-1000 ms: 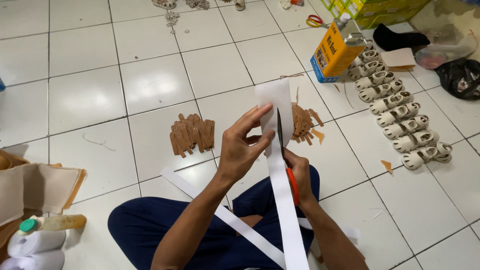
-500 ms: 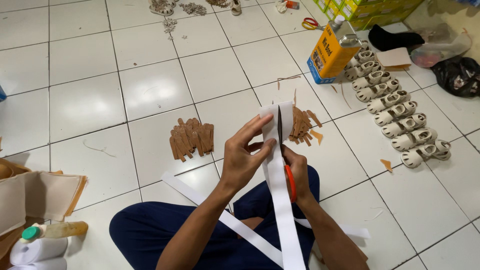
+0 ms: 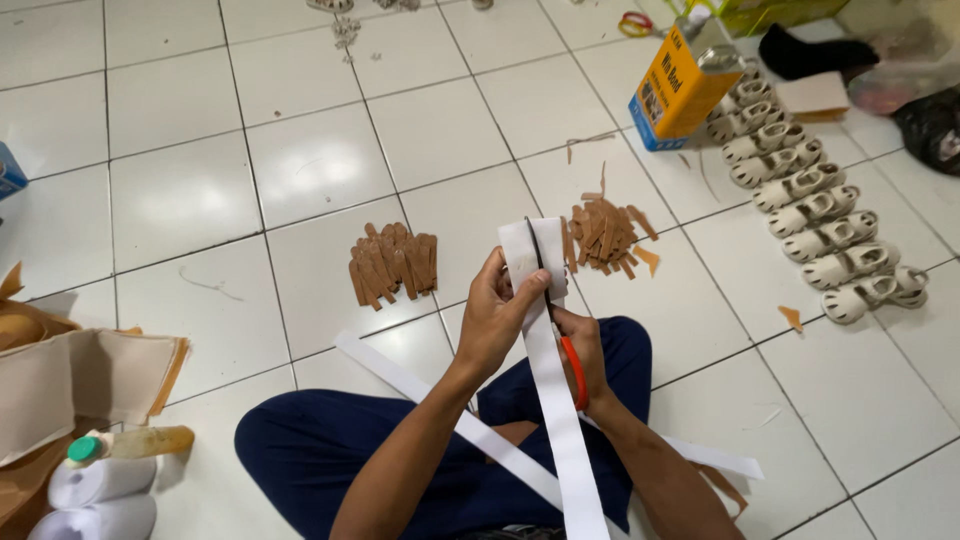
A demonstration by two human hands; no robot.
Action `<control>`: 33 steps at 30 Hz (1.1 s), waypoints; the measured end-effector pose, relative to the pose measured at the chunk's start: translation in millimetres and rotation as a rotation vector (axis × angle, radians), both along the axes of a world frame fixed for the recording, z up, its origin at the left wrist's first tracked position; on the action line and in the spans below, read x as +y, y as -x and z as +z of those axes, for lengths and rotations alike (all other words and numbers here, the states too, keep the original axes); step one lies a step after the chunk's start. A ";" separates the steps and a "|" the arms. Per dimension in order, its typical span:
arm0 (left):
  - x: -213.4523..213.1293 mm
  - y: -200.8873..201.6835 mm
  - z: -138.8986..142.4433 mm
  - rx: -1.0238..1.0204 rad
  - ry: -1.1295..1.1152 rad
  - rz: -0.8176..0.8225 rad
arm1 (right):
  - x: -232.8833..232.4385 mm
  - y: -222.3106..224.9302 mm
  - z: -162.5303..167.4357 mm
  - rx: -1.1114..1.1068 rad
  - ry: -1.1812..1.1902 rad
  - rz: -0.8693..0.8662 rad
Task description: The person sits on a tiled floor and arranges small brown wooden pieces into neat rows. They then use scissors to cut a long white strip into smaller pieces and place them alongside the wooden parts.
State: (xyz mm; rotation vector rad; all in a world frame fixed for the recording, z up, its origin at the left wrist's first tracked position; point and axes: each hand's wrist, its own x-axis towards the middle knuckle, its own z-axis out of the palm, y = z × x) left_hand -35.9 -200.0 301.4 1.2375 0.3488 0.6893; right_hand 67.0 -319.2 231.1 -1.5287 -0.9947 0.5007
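From the head view, your left hand (image 3: pixel 497 318) pinches the top of a white strip (image 3: pixel 545 370), held upright over your lap. Your right hand (image 3: pixel 583 350) grips red-handled scissors (image 3: pixel 556 320), blades laid along the strip's upper end. Two piles of brown pieces (image 3: pixel 392 264) lie on the tiles just beyond. A yellow can (image 3: pixel 682 88) and a row of small sandals (image 3: pixel 810 205) sit to your right.

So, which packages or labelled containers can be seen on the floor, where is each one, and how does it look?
Orange can: upper right, beside the row of pale sandals; boxy, orange faces, blue base.
Blue box: far left edge, only a corner shows.
Squeeze bottle: lower left, lying down; yellowish body, green cap.
Yellow-green box: top right edge, partly cut off.
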 end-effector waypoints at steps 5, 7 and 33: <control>4.3 2.8 -19.9 0.020 0.108 0.136 | 6.3 10.3 -3.8 0.011 0.178 0.051; 27.6 5.0 -32.2 -0.113 0.234 0.327 | 4.9 11.1 -7.7 0.022 0.236 0.174; 100.9 145.6 -248.3 0.655 -0.951 -0.467 | -126.9 66.3 -95.2 -0.783 0.509 0.125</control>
